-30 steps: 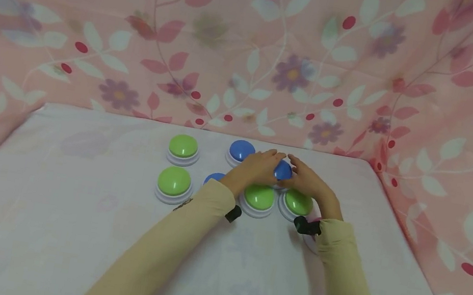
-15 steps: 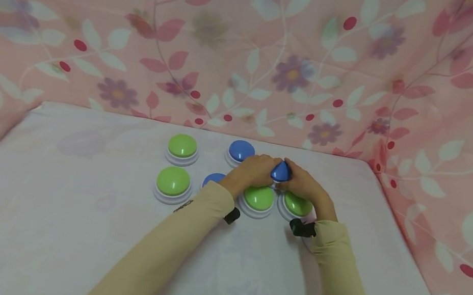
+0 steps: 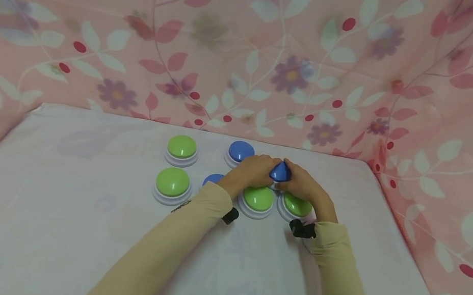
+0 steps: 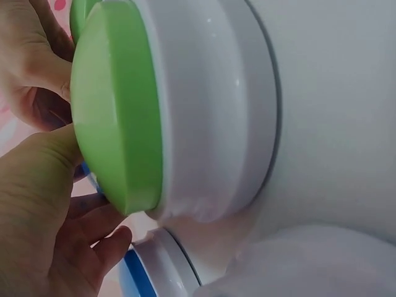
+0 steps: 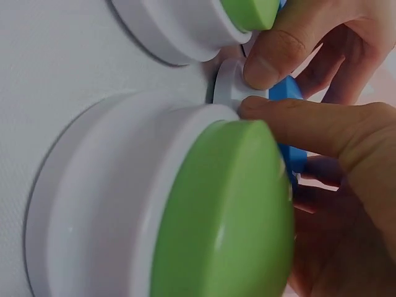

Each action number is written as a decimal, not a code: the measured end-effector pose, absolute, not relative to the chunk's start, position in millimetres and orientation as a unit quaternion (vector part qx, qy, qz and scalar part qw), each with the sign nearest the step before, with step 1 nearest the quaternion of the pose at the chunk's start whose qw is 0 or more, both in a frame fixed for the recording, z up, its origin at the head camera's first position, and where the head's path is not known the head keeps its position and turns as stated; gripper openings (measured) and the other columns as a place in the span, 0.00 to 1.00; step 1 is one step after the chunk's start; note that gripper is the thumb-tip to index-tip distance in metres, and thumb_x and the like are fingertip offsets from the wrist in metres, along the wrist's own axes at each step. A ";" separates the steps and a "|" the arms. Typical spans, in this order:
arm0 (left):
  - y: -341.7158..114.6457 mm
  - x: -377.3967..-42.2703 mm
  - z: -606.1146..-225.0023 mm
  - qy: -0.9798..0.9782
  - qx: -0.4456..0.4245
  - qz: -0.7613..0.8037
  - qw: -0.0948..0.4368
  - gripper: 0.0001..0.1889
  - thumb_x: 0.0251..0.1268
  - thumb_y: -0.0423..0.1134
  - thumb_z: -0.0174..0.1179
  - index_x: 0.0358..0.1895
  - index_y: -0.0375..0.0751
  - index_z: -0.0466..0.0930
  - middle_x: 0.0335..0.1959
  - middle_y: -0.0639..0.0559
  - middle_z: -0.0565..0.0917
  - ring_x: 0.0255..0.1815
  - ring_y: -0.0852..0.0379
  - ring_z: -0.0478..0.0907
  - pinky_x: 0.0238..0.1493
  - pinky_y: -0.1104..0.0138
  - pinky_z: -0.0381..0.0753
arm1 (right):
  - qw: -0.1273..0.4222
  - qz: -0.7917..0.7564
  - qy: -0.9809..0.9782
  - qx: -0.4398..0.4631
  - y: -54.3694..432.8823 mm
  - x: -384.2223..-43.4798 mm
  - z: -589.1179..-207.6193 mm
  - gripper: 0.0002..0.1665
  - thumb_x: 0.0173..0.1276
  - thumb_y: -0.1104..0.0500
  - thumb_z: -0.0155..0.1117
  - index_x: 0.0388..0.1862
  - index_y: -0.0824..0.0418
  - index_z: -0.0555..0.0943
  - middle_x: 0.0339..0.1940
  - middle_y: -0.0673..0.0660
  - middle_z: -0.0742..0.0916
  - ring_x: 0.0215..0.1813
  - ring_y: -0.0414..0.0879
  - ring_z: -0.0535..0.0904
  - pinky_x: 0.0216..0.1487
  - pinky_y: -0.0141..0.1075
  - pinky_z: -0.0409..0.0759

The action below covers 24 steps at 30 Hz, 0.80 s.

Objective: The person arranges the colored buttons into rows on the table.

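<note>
A left hand [image 3: 256,170] and a right hand [image 3: 306,184] held a blue button [image 3: 280,172] between them.

Both hands were partly closed, with bent fingers round the sides of the blue button and both thumbs [image 5: 263,69] touching its white bottom part [image 5: 230,86]. The button was toward the far side of the white table [image 3: 65,234], right of the middle, just behind the middle green button [image 3: 258,198] and the right green button [image 3: 297,205]. I could not tell if it touched the table. To the left was the far blue button [image 3: 241,151]; the near blue button [image 3: 214,178] was partly hidden by the left sleeve [image 3: 160,246]. More to the left were the far left green button [image 3: 182,147] and the near left green button [image 3: 172,182]. A pink flowery cloth [image 3: 237,24] hung behind.
</note>
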State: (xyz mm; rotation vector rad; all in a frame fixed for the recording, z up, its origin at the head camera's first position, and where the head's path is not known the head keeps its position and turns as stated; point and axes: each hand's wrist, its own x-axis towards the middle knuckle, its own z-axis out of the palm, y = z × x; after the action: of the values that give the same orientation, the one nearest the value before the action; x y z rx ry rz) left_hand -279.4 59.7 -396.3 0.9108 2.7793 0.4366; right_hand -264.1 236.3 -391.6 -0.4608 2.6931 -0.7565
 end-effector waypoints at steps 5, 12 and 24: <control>53.7 -278.3 -393.0 0.933 0.312 0.164 0.077 0.34 0.69 0.45 0.61 0.76 0.44 0.61 0.64 0.46 0.77 0.66 0.50 0.74 0.66 0.59 0.73 | 0.132 -0.264 0.938 -0.180 234.9 -261.8 -387.0 0.49 0.67 0.61 0.65 0.78 0.74 0.48 0.75 0.74 0.64 0.75 0.67 0.60 0.75 0.58 0.55; 42.4 -276.8 -377.1 0.929 0.322 0.175 0.046 0.36 0.67 0.44 0.62 0.77 0.45 0.60 0.67 0.44 0.74 0.66 0.48 0.73 0.68 0.58 0.71 | 0.074 -0.260 0.944 -0.190 235.8 -255.7 -377.3 0.49 0.68 0.57 0.67 0.79 0.69 0.51 0.75 0.70 0.66 0.74 0.64 0.63 0.73 0.57 0.61; 5.0 -261.4 -335.3 0.913 0.387 0.110 -0.066 0.35 0.67 0.50 0.62 0.75 0.46 0.64 0.69 0.41 0.73 0.60 0.48 0.80 0.58 0.59 0.80 | -0.015 -0.270 0.934 -0.235 219.8 -236.3 -345.6 0.50 0.67 0.55 0.69 0.79 0.65 0.53 0.76 0.66 0.66 0.74 0.61 0.65 0.72 0.55 0.65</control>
State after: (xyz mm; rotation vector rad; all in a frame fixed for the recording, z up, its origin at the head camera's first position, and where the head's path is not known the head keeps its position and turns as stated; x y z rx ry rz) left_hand -261.4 5.0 -335.3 1.2709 2.9944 0.3604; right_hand -236.3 219.8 -345.6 -0.7449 2.9613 -0.8557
